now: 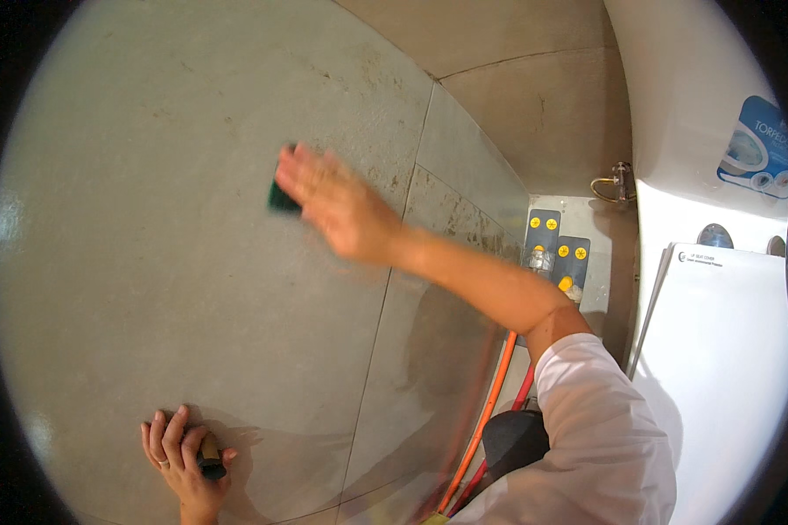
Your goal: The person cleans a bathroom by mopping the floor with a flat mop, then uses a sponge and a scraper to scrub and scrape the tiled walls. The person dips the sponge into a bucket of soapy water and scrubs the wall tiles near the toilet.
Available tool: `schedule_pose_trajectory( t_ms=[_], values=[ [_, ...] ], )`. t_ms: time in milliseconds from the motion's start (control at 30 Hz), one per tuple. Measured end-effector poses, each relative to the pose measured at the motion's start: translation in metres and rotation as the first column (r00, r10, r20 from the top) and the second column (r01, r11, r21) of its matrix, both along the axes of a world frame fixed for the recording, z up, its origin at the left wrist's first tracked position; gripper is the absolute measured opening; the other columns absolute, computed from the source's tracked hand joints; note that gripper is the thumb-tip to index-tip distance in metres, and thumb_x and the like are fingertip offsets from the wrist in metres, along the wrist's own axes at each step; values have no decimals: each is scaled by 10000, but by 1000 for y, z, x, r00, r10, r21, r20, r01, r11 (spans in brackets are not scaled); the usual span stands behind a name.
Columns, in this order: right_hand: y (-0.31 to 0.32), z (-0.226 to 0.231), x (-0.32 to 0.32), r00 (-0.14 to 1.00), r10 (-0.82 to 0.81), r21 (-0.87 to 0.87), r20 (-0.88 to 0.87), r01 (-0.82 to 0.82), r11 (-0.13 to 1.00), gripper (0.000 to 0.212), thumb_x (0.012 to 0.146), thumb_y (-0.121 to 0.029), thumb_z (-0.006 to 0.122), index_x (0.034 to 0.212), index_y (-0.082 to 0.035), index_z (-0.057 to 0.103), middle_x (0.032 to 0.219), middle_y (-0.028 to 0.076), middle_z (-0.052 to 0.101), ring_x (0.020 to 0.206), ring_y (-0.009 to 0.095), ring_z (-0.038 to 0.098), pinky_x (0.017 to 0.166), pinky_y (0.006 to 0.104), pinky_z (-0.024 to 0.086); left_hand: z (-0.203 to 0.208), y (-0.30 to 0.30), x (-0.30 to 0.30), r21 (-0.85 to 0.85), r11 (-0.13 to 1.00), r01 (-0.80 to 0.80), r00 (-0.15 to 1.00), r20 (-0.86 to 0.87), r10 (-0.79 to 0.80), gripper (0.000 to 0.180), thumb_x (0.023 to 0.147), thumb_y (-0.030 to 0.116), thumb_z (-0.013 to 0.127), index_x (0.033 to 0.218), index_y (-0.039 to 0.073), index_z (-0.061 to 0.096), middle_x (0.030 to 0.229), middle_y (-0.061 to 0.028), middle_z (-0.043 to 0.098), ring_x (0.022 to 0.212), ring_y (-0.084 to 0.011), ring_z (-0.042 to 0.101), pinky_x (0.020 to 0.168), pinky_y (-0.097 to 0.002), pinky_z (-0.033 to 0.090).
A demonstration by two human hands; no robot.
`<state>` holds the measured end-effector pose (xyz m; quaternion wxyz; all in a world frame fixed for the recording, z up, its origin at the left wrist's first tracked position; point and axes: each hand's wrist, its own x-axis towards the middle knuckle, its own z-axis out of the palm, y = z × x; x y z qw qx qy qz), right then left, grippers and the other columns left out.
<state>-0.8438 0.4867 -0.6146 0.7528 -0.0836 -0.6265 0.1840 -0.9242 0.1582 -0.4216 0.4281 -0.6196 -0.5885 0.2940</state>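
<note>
On grey wall tile [149, 219], upper centre: green sponge [282, 194] pressed flat under right hand [333, 206], fingers extended over it, motion-blurred. Left hand [184, 459] low on tile, fingers curled around small dark object [210, 457]. Orange hose [486, 411] and toilet [727, 350] at right.

- Large grey wall tiles [175, 262] fill the left and centre, split by 1 thin vertical joint; brown stains mark the upper area.
- Beige tiles [534, 96] lie beyond.
- White toilet [727, 350], lid closed, stands at right.
- Brass fitting [617, 184] sits beside it.
- 2 hoses [490, 411], orange and red, run along the tile's edge.
</note>
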Motion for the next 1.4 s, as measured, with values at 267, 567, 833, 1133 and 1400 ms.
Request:
schedule_pose_trajectory(
  t_ms=[267, 567, 833, 1133, 1400],
  values=[
    [131, 5, 19, 973, -144, -329, -181, 78, 941, 368, 838, -132, 401, 1177, 9, 425, 1272, 179, 357, 1198, 332, 301, 997, 396, 224, -3, 10, 6, 1, 999, 42, 998, 39, -42, 413, 754, 495, 519, 849, 93, 504, 1157, -62, 457, 1144, -294, 334, 967, -508, 204],
    [74, 40, 1, 975, -211, -2, -63, 211, 977, 387, 813, -136, 441, 1165, 23, 423, 1249, 202, 377, 1167, 317, 357, 974, 407, 268, -3, 8, 9, 7, 1000, 15, 999, 44, -15, 398, 753, 478, 533, 863, 97, 506, 1154, -63, 460, 1152, -291, 327, 973, -502, 201],
    [67, 25, -4, 988, -114, -177, -103, 94, 980, 358, 823, -129, 416, 1139, 34, 451, 1241, 223, 375, 1166, 336, 348, 968, 425, 266, 0, 3, 8, 0, 1000, -15, 999, 41, 15, 423, 782, 489, 475, 872, 77, 492, 1175, -77, 440, 1160, -304, 318, 975, -509, 202],
    [41, 27, 0, 986, -97, -264, -133, 59, 963, 362, 851, -134, 393, 1169, 39, 417, 1252, 214, 367, 1184, 355, 315, 978, 452, 224, -2, 4, 7, 9, 1000, -16, 999, 40, 15, 430, 777, 494, 477, 881, 77, 495, 1177, -75, 437, 1160, -321, 312, 980, -510, 196],
    [78, 23, 12, 983, -157, -293, -94, 124, 948, 360, 838, -114, 398, 1168, 25, 430, 1256, 190, 375, 1188, 333, 321, 983, 454, 214, -4, 9, 8, 12, 1000, 2, 998, 68, -3, 428, 767, 495, 488, 876, 81, 499, 1176, -75, 437, 1167, -313, 309, 981, -508, 197]
  ],
)
